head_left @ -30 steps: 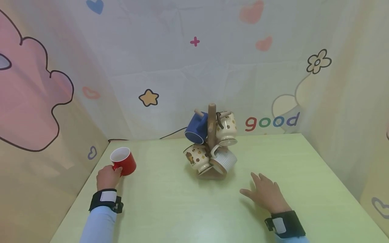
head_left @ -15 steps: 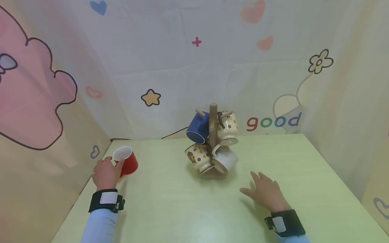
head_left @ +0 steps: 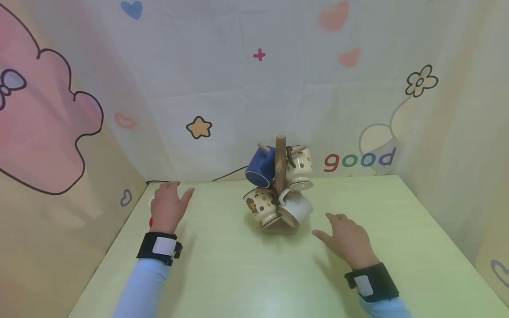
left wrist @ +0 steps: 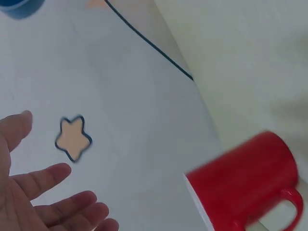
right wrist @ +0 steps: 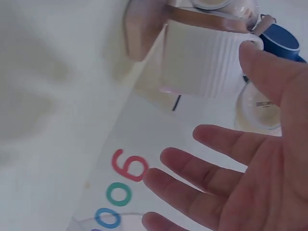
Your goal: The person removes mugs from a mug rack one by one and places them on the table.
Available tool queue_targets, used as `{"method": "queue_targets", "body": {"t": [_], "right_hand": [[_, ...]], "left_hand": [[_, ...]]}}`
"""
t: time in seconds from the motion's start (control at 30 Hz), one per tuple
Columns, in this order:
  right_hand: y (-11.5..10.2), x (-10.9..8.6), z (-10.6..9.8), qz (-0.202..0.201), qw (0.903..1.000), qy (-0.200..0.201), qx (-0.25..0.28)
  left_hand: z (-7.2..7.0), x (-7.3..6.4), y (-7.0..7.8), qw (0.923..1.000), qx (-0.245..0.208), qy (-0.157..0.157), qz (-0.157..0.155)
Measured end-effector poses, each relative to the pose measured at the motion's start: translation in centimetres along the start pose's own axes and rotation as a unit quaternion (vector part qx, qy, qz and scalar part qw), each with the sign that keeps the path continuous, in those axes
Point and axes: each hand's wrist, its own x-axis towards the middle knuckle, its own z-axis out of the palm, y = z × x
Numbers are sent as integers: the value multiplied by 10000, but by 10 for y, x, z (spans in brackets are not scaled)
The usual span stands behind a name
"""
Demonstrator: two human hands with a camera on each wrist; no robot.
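My left hand point(head_left: 169, 207) hovers over the left of the table with fingers spread and nothing in them. In the head view it hides most of a red mug point(left wrist: 245, 180); the left wrist view shows that mug apart from the fingers, its handle toward the lower right. At the right, my right hand point(head_left: 350, 240) is held above the table, fingers loosely extended and holding nothing. Nearest to it is a white ribbed mug point(head_left: 296, 208), hung on a wooden mug tree point(head_left: 280, 163). A blue mug point(head_left: 261, 168) and two patterned cream mugs, one upper point(head_left: 300, 170) and one lower point(head_left: 261, 205), hang there too.
The pale green table point(head_left: 238, 274) runs back to a printed curtain point(head_left: 222, 66) with hearts, a star and the word "good". A thin black cord point(head_left: 229, 173) lies along the back edge, left of the mug tree.
My left hand has let go of the red mug's handle, then risen and moved right and forward, now covering the mug. My right hand has shifted slightly forward.
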Motion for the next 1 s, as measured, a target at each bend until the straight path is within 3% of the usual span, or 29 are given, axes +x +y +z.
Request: {"method": "queue_targets", "body": {"t": [0.2, 0.43, 0.67, 1.0], "right_hand": [[-22, 14, -22, -183, 9996, 186, -114], [-56, 38, -50, -568, 9972, 416, -260], [-87, 63, -76, -759, 9943, 627, -402], [-118, 86, -93, -550, 9949, 573, -619]], "left_hand": [[9, 14, 41, 9950, -287, -665, 685], [6, 41, 86, 9798, -309, -1368, 1428], [6, 65, 124, 9678, 2, -1574, 1964], [11, 86, 162, 9560, 331, -1623, 2423]]}}
